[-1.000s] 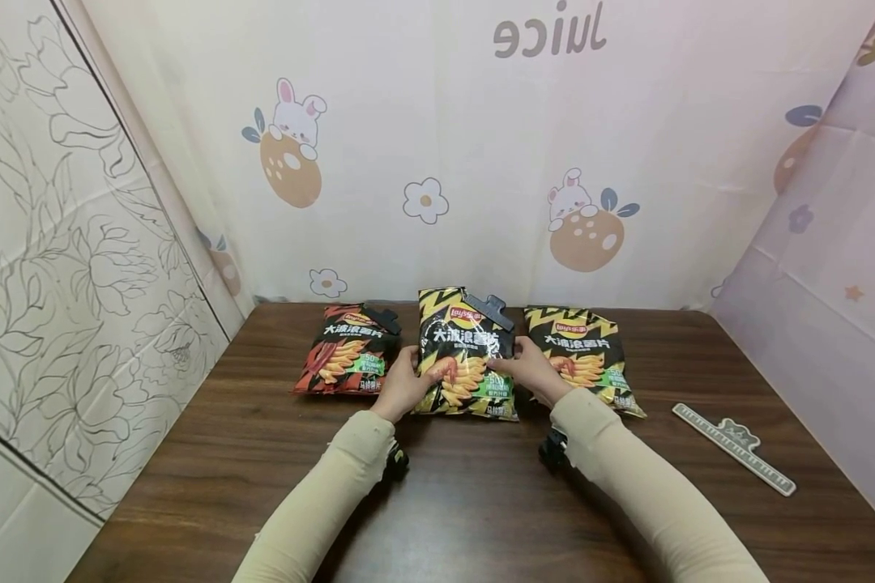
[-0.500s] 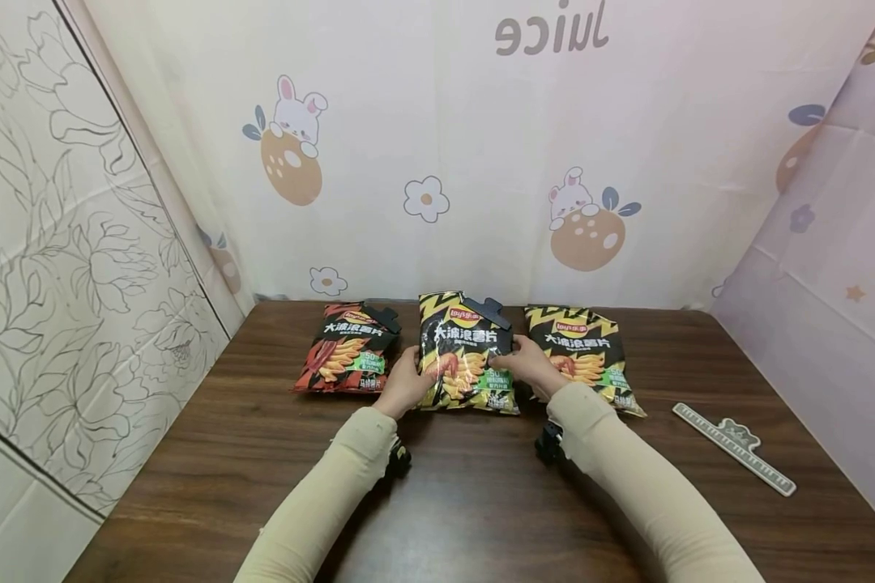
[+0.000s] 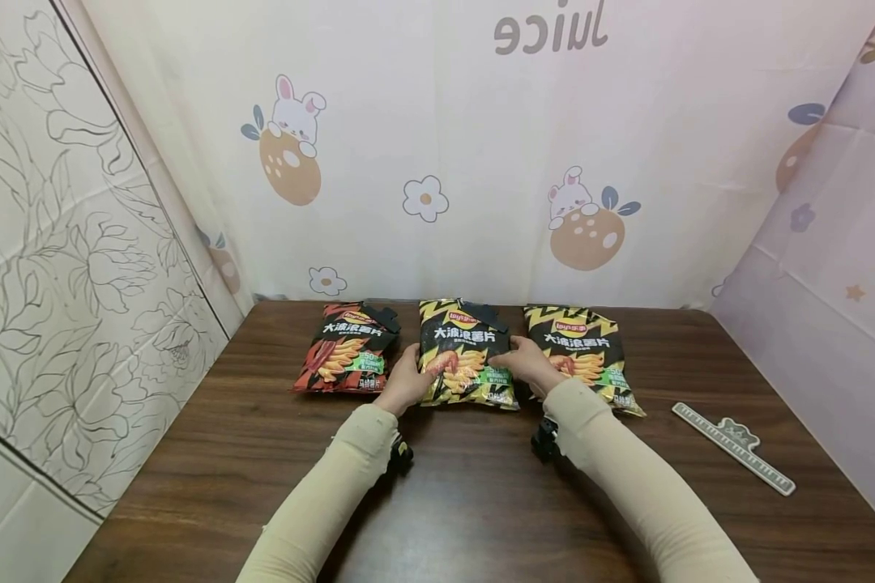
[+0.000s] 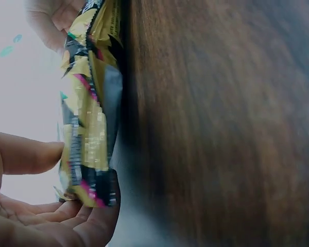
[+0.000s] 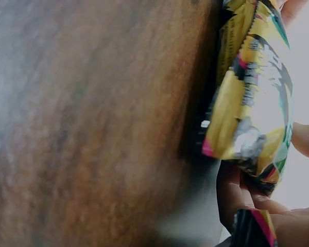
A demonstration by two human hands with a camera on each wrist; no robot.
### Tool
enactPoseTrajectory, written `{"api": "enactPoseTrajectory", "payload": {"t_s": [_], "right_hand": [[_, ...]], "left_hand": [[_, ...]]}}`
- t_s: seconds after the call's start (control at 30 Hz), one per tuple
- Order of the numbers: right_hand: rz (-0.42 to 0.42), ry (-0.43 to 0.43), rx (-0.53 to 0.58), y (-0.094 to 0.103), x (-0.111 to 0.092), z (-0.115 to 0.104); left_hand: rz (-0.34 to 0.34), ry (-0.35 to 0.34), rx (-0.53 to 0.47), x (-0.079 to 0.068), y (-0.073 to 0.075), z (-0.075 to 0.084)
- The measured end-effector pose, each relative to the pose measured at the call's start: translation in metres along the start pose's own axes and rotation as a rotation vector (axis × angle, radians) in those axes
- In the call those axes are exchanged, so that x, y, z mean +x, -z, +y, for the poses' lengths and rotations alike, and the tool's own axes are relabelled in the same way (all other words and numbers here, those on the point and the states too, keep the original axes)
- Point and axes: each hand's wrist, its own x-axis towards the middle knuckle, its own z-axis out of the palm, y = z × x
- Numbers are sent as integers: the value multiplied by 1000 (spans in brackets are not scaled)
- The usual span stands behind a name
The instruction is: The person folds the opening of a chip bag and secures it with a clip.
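Note:
My left hand (image 3: 403, 384) and right hand (image 3: 532, 366) grip a yellow-and-black bag of potato chips (image 3: 461, 348) by its two sides. A dark sealing clip (image 3: 484, 317) sits across its top right corner. Both wrist views show a thumb on the bag's front and fingers curled behind it; in the left wrist view the bag's edge (image 4: 90, 139) lies between thumb and fingers, close to the wooden surface. A red-and-black chip bag (image 3: 341, 352) with a dark clip (image 3: 382, 318) lies to the left. Right of my hands lies another yellow-and-black chip bag (image 3: 582, 344), partly covered by my right hand.
On the right of the brown wooden table (image 3: 467, 502) lies a pale grey bear-topped sealing clip (image 3: 736, 447), set at a slant. A printed curtain (image 3: 379, 146) hangs along the table's back edge, and patterned panels stand at both sides.
The middle chip bag has been lowered: its top with the clip has tipped back and down toward the table. Both hands keep their hold. The other bags and the loose clip have not moved.

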Motion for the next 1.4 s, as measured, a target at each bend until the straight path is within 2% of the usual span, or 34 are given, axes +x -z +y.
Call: {"api": "enactPoseTrajectory", "payload": {"t_s": [0.17,0.33,0.77,1.1,1.4], "right_hand": [[4,0,-2,-1,2,1],[-2,-8,-7,-2,4,3],[-2,6,-11,-1,1,-2],[-2,17,-82,0,-6,-5],[6,55,-52,4,-13,-8]], "left_hand": [[3,20,-9,1,0,0],[30,-15,-29,3,0,-1],[62,-29,-83,8,0,-3],[54,-14,-58,9,-1,-6],[42,-40,-26,5,0,-1]]}}
